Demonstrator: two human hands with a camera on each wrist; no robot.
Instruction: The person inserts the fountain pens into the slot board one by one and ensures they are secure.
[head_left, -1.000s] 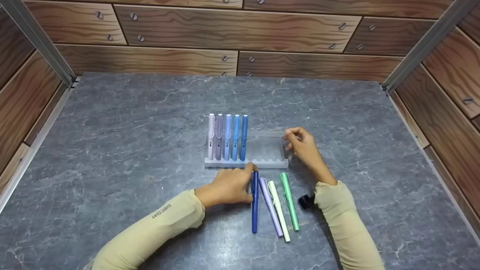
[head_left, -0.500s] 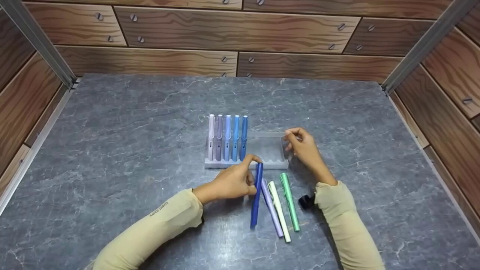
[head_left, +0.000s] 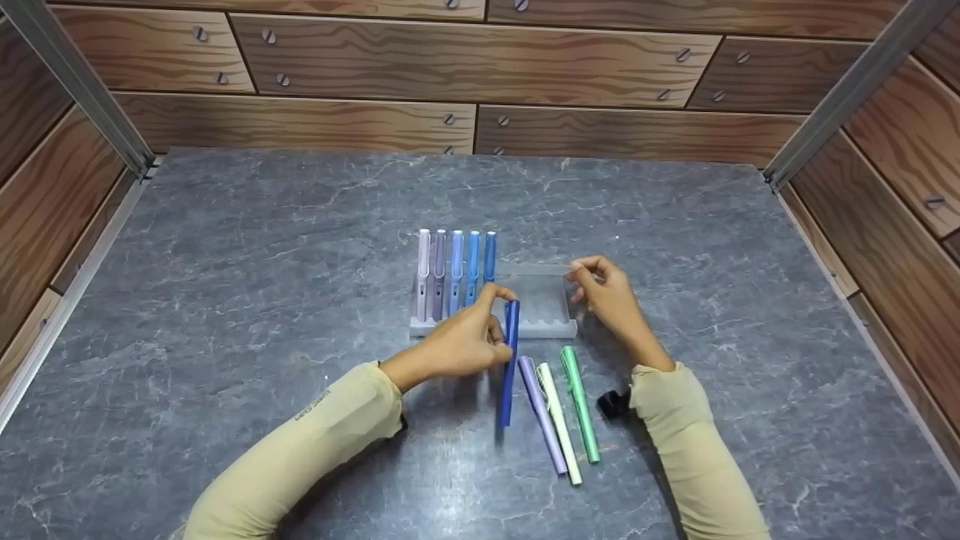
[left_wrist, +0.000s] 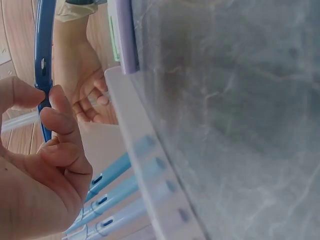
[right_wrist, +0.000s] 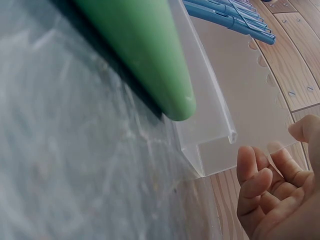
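Between its thumb and fingers my left hand (head_left: 465, 341) pinches a dark blue pen (head_left: 510, 375), raised off the table and tilted, just in front of the rack. The same pen (left_wrist: 44, 55) crosses the fingertips in the left wrist view. A clear plastic pen rack (head_left: 536, 300) holds several pens in its left part, from pale lilac (head_left: 423, 262) to deep blue (head_left: 490, 255); the slots on its right are bare. My right hand (head_left: 606, 292) holds the rack's upper right corner with thumb and fingers, its fingers (right_wrist: 255, 182) curled by the edge in the right wrist view.
In front of the rack lie a lavender pen (head_left: 541, 416), a pale cream-green pen (head_left: 559, 424) and a green pen (head_left: 580, 405). A black wrist-worn device (head_left: 613, 403) sits at the right cuff. Wood-patterned panels (head_left: 480, 60) enclose the marbled grey table (head_left: 262, 262).
The left hand has lifted the dark blue pen from the table and carried it up towards the rack. The right hand stays at the rack's corner.
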